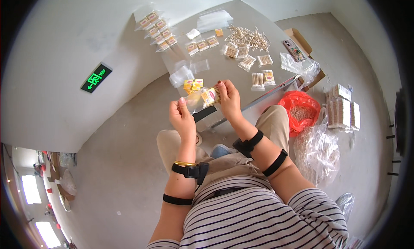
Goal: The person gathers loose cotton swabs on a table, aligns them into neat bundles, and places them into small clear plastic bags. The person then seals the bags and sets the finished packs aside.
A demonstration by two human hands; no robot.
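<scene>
In front of me, over the near edge of the table, both hands are raised and closed. My left hand (pixel 182 116) pinches the end of a small clear plastic bag (pixel 194 102). My right hand (pixel 230 101) grips a bundle of cotton swabs with a yellow card (pixel 210 96). This bundle lies at the bag's other end; how far inside it sits, I cannot tell. Just beyond my hands are loose yellow cards (pixel 192 85) and flat clear bags (pixel 181 76). Two swab bundles (pixel 262 78), one with a yellow card, lie to the right.
Loose cotton swabs (pixel 248 37) are heaped on the table (pixel 228 72), near several bundles and filled packs (pixel 202 45). A phone (pixel 294 50) lies at the right. Below stand a red bag of swabs (pixel 302 112), a large clear bag (pixel 318 152) and white stacked packs (pixel 343 109).
</scene>
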